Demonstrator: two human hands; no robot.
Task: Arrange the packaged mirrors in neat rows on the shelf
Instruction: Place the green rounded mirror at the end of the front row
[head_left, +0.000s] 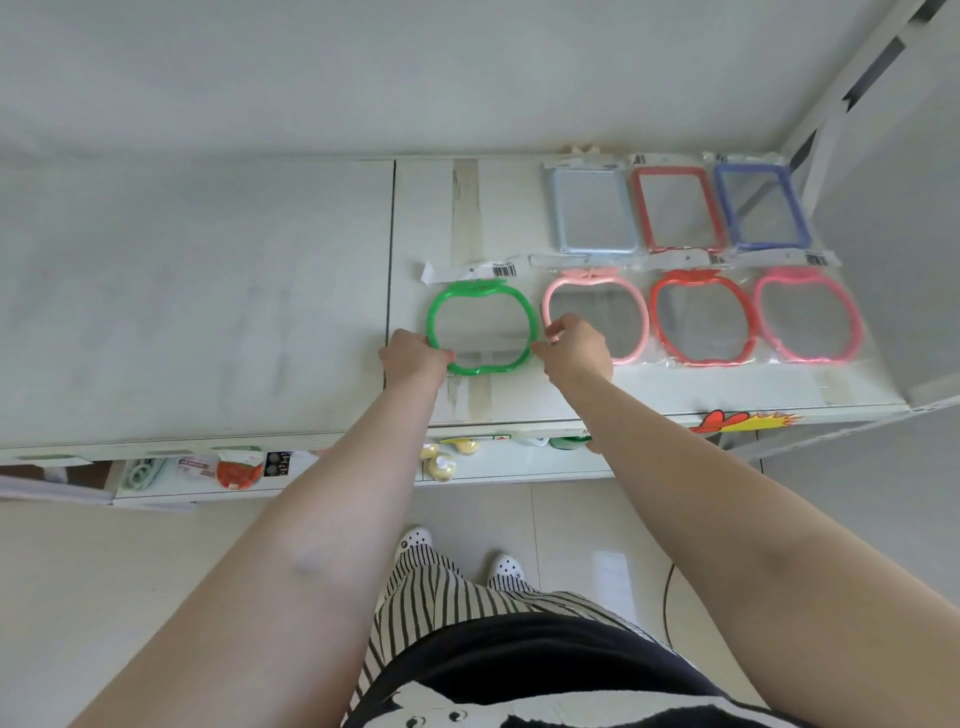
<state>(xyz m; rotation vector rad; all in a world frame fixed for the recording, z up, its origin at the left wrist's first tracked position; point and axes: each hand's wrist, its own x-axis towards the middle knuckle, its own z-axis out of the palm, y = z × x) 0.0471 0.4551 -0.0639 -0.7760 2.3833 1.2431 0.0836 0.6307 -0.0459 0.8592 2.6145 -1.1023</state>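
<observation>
A: Any labels readable?

B: Barcode on the green mirror (480, 328)'s header card, digits too blurry. Rest unreadable.

A: Hands?

B: Both arms stretched fwd. Left hand (413, 356) grips the green frame's lower-left edge, right hand (574, 348) pinches its right edge.

A: Where's it sit?

B: Flat on the shelf (649, 389), front row, just left of the pale pink mirror (597, 312), w/ red mirror (701, 317) and pink mirror (808, 314) beyond. Three rect. ones behind.

One head-worn wide-angle camera looks steeply down, close over the white shelf (208, 312) and floor (130, 571).
</observation>
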